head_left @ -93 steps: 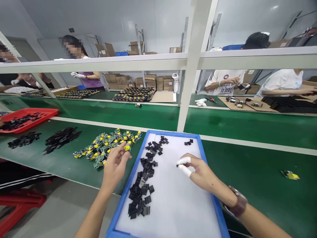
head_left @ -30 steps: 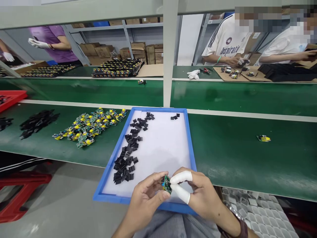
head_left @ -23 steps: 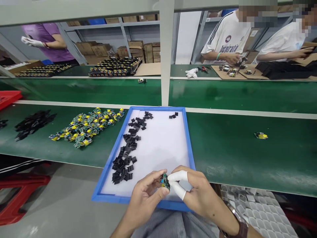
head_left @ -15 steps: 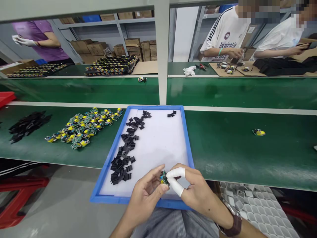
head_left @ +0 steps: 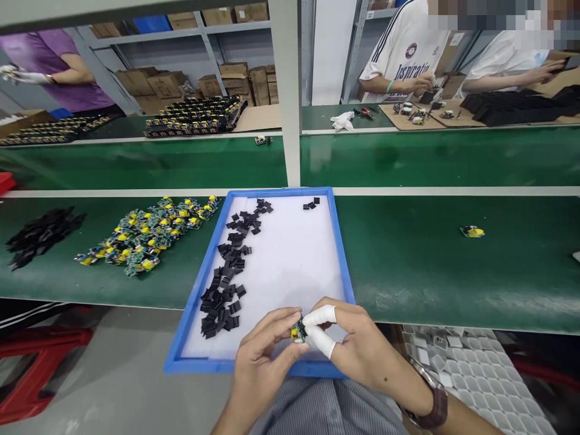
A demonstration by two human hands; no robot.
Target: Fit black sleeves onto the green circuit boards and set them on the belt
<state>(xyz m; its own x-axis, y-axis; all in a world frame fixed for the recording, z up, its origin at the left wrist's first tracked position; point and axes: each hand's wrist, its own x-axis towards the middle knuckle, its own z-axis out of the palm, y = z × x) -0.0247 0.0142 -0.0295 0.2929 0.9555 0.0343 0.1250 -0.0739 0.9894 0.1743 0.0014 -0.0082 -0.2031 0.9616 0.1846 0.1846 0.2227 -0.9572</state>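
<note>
We see that the left hand (head_left: 263, 350), over the heap of boards (head_left: 140, 232) three seconds ago, has met the right hand (head_left: 357, 338) at the lower middle of the frame, above the near end of the blue-rimmed tray (head_left: 342, 254). Between them is one circuit board (head_left: 299, 330); in the last half second it seems to have turned a little, its blue part dropping out of sight. We take this to mean the work is now close handling of that board rather than picking up. The left fingers pinch its edges; the white-covered right fingers (head_left: 321, 315) pinch at its right-hand side. We cannot tell whether they also hold a small black piece, since the tips hide that spot. The black pieces (head_left: 222, 296) down the tray's left side overlap too much for us to count. At the left edge of the frame, the red tray (head_left: 6, 182) is nearly cut off
</note>
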